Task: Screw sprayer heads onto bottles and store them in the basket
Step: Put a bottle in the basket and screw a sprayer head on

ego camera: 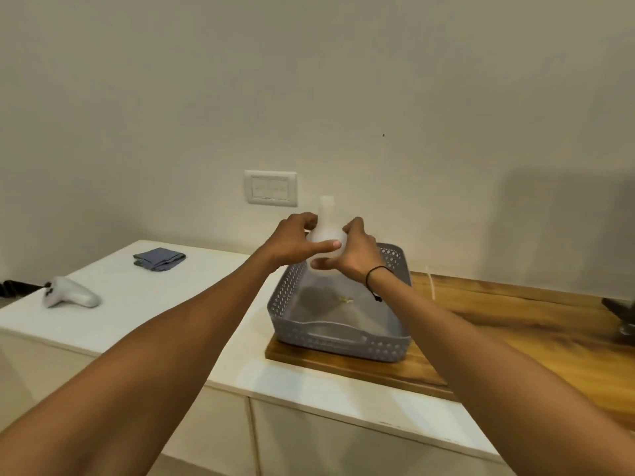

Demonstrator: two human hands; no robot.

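Both hands hold a white translucent bottle (325, 225) upright in the air above the far end of the grey perforated basket (338, 343). My left hand (294, 242) wraps its left side with the thumb across the front. My right hand (355, 250) grips its right side and bottom. The bottle's open neck points up with no sprayer on it. A white sprayer head (70, 293) lies on the white counter at the left, apart from both hands. The basket holds only a small pale scrap on its floor.
The basket sits on a wooden board (508, 324) over a white cabinet top (165, 304). A folded grey cloth (158, 258) lies at the back left. A dark object (620, 312) shows at the right edge. A wall switch plate (270, 187) is behind the bottle.
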